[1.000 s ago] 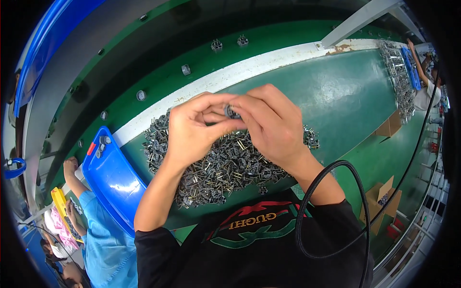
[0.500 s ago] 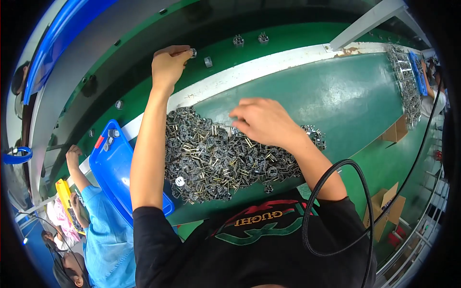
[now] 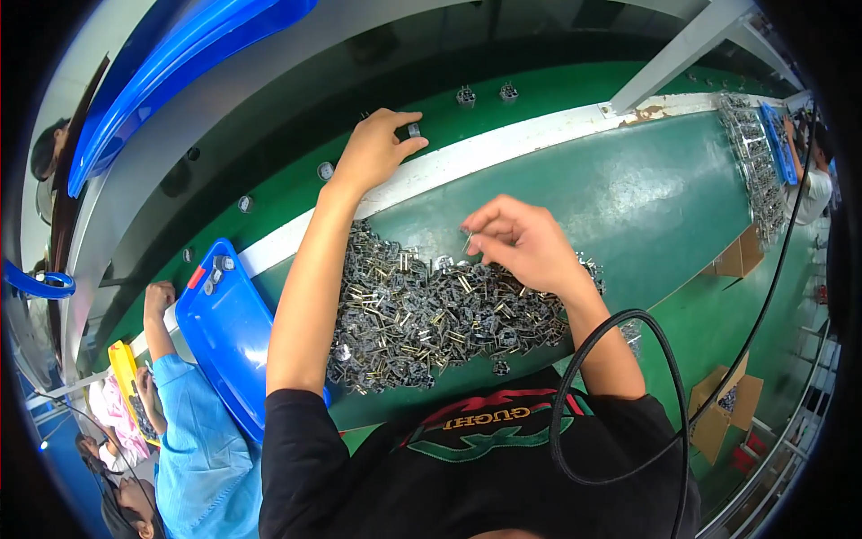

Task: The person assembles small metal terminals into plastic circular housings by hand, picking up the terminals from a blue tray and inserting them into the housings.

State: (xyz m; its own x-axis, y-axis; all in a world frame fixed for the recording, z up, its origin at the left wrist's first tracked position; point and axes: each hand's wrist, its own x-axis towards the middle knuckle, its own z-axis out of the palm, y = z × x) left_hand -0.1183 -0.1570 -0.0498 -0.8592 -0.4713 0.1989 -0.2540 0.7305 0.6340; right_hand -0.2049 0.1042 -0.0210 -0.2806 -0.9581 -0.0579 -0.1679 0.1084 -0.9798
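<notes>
My left hand (image 3: 382, 148) reaches over the green belt. Its thumb and index finger are on either side of a small grey block-shaped part (image 3: 414, 131) and seem to touch it. My right hand (image 3: 521, 241) is above the far side of a heap of small dark parts with brass and silver pins (image 3: 413, 314). Its thumb and index finger pinch a small part with thin metal pins (image 3: 468, 241), mostly hidden by the fingers. A round pale-faced part (image 3: 325, 171) sits on the belt beside my left wrist.
A white rail (image 3: 503, 148) separates belt and green table (image 3: 620, 189). Two pronged parts (image 3: 466, 96) stand farther along the belt. A blue tray (image 3: 224, 310) lies left, beside a co-worker in blue (image 3: 202, 431). A black cable (image 3: 664, 328) loops near my right arm. Cardboard boxes (image 3: 727, 400) stand right.
My left hand has left the small part it held and moved right to the grey part. My right hand's fingers have closed on a pinned part. The view has shifted slightly.
</notes>
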